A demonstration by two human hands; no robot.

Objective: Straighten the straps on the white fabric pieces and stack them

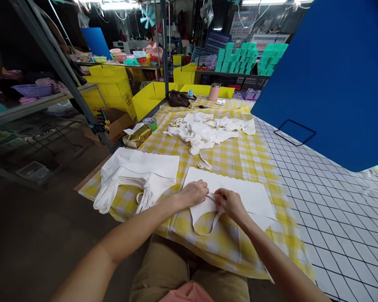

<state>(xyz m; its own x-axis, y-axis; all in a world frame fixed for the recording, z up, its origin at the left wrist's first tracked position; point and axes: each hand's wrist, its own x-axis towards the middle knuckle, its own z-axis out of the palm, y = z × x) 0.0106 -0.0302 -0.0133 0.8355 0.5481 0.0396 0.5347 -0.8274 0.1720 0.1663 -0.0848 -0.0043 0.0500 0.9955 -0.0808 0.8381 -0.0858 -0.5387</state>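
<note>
A white strappy top [245, 191] lies spread on the table before me, its wavy edge away from me and a shoulder strap looping toward me. My left hand [194, 193] is closed at the top's middle, fingertips pinching the fabric. Close beside it, my right hand [230, 203] also pinches the cloth near the base of the strap. The fingers partly cover the spot they grip. To the left sits a neat stack of similar white tops [141, 161], straps toward me. A loose heap of white tops [201, 130] lies farther back, one strap trailing forward.
A yellow checked cloth [229, 161] covers the table. Green tape [150, 123], a gold packet [138, 136], a dark bag [179, 99] and a pink tumbler [213, 92] stand toward the back. A blue board [330, 79] and white grid-patterned surface [305, 188] flank the right; a metal post [72, 88] rises left.
</note>
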